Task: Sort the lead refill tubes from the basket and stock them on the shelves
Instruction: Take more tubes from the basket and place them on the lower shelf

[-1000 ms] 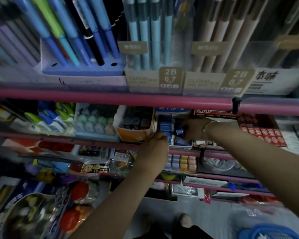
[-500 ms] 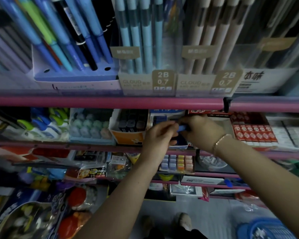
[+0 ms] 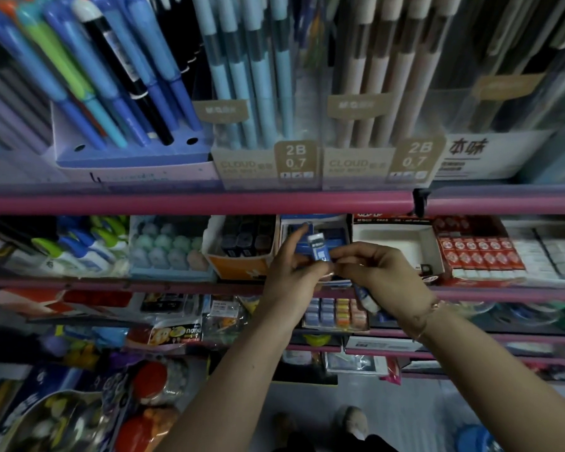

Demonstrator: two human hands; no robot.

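A small blue lead refill tube (image 3: 318,247) sits upright between my two hands in front of the second shelf. My left hand (image 3: 292,274) holds it from the left, with the index finger stretched up beside it. My right hand (image 3: 377,272) pinches its lower end from the right. Just behind stands the blue display box (image 3: 338,231) holding more blue tubes. Another tube with a white cap (image 3: 366,298) pokes out below my right palm. The blue basket (image 3: 480,438) shows at the bottom right on the floor.
An orange box of dark refill tubes (image 3: 245,243) stands left of the blue box, a nearly bare white tray (image 3: 395,243) to its right, then red packets (image 3: 480,256). Pink shelf rails (image 3: 177,202) run across. Pens and pencils (image 3: 242,76) fill the top shelf.
Both hands have drawn back out of the blue box toward me. The tube now stands upright between them, and my left index finger has lifted.
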